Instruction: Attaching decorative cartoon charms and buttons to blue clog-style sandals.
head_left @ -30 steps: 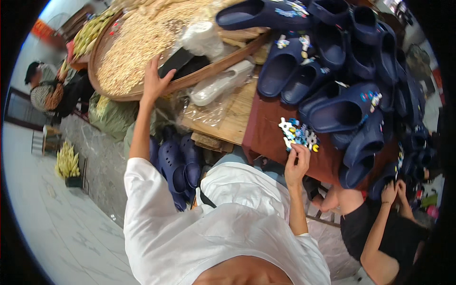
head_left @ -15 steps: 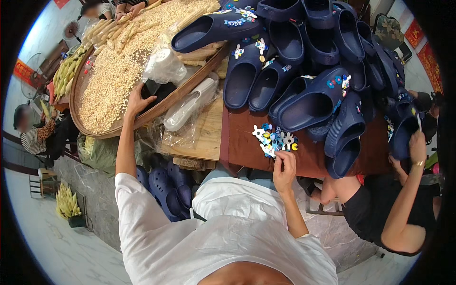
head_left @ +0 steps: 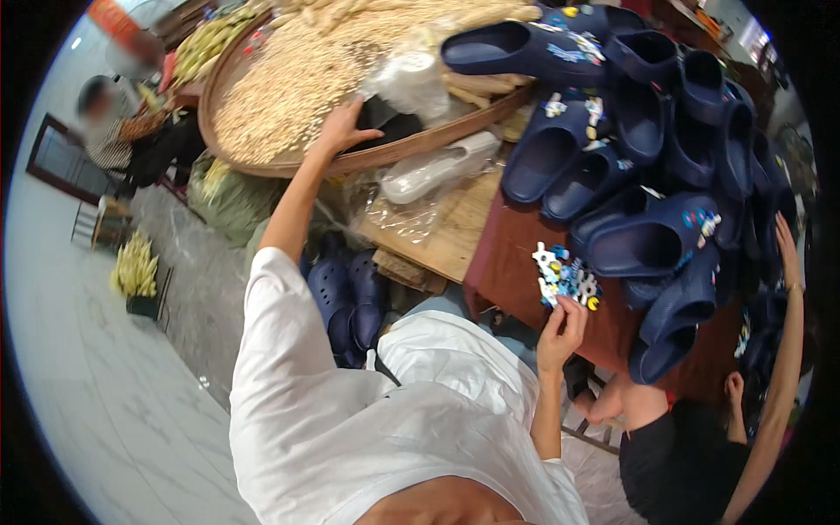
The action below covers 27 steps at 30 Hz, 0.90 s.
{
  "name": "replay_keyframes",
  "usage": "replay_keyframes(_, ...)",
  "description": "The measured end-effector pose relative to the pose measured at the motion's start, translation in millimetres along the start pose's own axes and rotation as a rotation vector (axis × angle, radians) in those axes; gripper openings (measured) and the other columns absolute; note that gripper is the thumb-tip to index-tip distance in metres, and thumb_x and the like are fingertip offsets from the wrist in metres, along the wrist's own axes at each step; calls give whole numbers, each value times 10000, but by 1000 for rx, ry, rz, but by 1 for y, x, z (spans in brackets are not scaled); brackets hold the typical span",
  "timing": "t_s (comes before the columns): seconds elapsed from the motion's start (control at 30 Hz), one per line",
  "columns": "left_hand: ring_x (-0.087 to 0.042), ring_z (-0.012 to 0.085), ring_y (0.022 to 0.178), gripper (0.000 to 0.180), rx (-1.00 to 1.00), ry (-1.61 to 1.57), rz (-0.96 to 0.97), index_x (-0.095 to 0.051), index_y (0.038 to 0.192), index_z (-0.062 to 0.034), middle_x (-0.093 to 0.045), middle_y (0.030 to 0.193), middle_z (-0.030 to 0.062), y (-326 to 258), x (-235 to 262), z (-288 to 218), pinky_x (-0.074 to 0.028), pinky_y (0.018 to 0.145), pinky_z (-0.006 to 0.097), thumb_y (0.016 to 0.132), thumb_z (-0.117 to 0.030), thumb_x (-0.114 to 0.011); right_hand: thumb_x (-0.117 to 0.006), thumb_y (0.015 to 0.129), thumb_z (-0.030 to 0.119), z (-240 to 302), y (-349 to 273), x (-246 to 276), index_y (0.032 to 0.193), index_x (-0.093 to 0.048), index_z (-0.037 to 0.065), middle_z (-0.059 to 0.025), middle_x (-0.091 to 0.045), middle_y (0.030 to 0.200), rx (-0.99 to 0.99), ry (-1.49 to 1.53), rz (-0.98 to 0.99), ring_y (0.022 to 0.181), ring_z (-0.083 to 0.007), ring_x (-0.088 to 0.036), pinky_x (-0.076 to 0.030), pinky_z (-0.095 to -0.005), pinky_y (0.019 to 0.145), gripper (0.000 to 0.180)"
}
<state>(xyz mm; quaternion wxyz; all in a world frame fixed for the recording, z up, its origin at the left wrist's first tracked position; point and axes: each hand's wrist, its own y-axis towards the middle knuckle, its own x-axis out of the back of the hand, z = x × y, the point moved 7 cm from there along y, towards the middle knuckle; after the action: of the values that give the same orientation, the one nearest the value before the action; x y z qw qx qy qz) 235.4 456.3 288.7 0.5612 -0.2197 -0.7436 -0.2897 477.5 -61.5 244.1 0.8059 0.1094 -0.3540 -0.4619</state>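
My left hand (head_left: 341, 131) reaches over the rim of a round woven tray (head_left: 411, 144), thumb and fingers apart. Its fingers lie at the edge of a flat black object (head_left: 394, 127), too dark to name. My right hand (head_left: 563, 334) is at the table edge, with thumb and fingertips pinched together beside a small pile of colourful shoe charms (head_left: 564, 273). Whatever is between those fingertips is hidden. Right behind the charms, many navy clogs (head_left: 643, 241) are heaped, some with charms fixed on them.
Corn kernels (head_left: 289, 96) fill much of the tray. A clear plastic cup (head_left: 411, 83) stands in it. A pale shoe-shaped form (head_left: 442, 166) lies on the wooden board (head_left: 437, 236). More clogs (head_left: 346, 297) sit below. A co-worker's arm (head_left: 783, 350) reaches along the right side.
My view has turned, so the scene sits further right and tilted. Both my hands keep nearly the same places. The co-worker's hand has moved from a clog up to the heap's right side.
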Motion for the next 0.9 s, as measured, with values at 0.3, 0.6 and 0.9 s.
replay_keyframes(0.3,-591,340,1138,322,151,-164,-809,-665,1190,-40,-651,1194,169,-162,86,43,-450,988,408,882,-132,-681,-568,941,18,3,-2,-12,1028,-659,-8,-139,-625,1011,21,7,45,958,-294,-601,-475,-387,835,128)
replay_keyframes(0.6,-478,463,1228,825,1208,29,-145,-412,1405,52,-504,1299,338,-455,-137,201,-369,1052,520,869,-546,-604,-564,945,35,12,3,-27,1021,-651,-13,-146,-634,1010,59,4,108,966,-310,-598,-470,-405,862,125)
replay_keyframes(0.9,-539,459,1145,885,1373,292,-397,-424,1410,-21,-496,1297,327,-456,-153,202,-429,1008,522,751,-528,-730,-565,941,19,6,-3,-27,1031,-652,-8,-144,-631,1008,62,-37,113,968,-305,-599,-468,-397,870,127)
